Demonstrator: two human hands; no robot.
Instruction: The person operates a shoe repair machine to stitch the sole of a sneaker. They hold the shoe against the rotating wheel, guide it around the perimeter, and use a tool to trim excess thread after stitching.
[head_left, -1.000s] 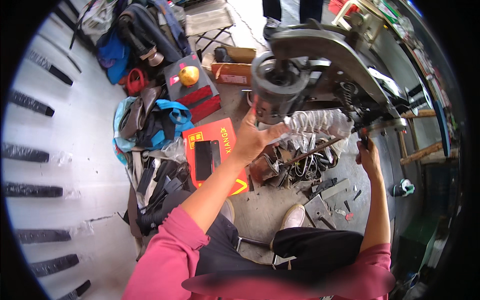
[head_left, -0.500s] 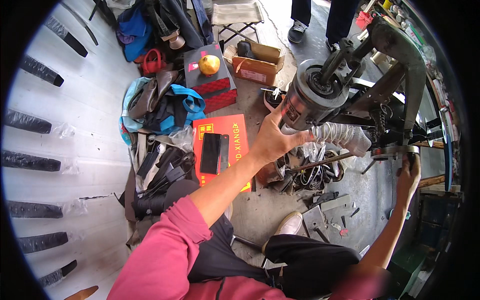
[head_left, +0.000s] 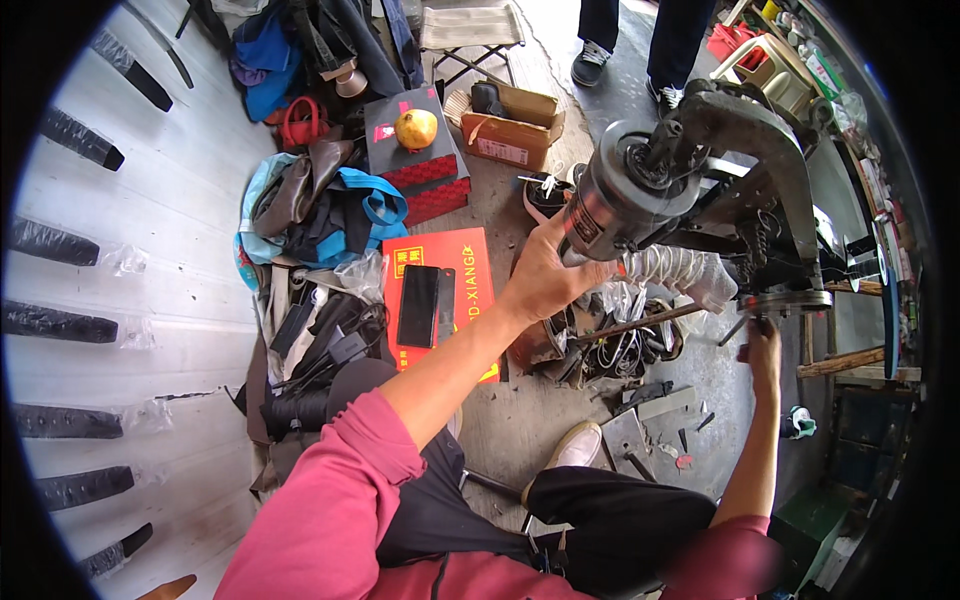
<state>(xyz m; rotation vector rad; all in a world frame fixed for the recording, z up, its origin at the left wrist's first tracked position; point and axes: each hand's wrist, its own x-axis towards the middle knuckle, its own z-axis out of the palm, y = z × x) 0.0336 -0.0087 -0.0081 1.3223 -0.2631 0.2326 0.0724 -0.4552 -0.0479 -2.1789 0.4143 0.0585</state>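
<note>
Fingers of our left hand (head_left: pixel 548 278) grasped the metal cylinder (head_left: pixel 597 212) on the machine (head_left: pixel 788 165) ahead of us; our right hand (head_left: pixel 763 347) was at its wheel (head_left: pixel 797 301), grip unclear. Hand-turning seemed our step; the next move called for a steady cylinder.

At the upper right of the frame, your left hand (head_left: pixel 545 278) is on the left side of the grey metal cylinder (head_left: pixel 618 205); your right hand (head_left: pixel 762 352) is lower right, just under the round metal wheel (head_left: pixel 788 301). Left of centre, a black rectangular phone (head_left: pixel 418 305) lies on the flat red cardboard box (head_left: pixel 478 300). Above that, a round yellow fruit (head_left: pixel 416 129) sits on the rectangular black-and-red box (head_left: pixel 440 201), left of the open brown cardboard carton (head_left: pixel 508 150). Behind the carton stands a beige fabric folding stool (head_left: pixel 470 28).
</note>
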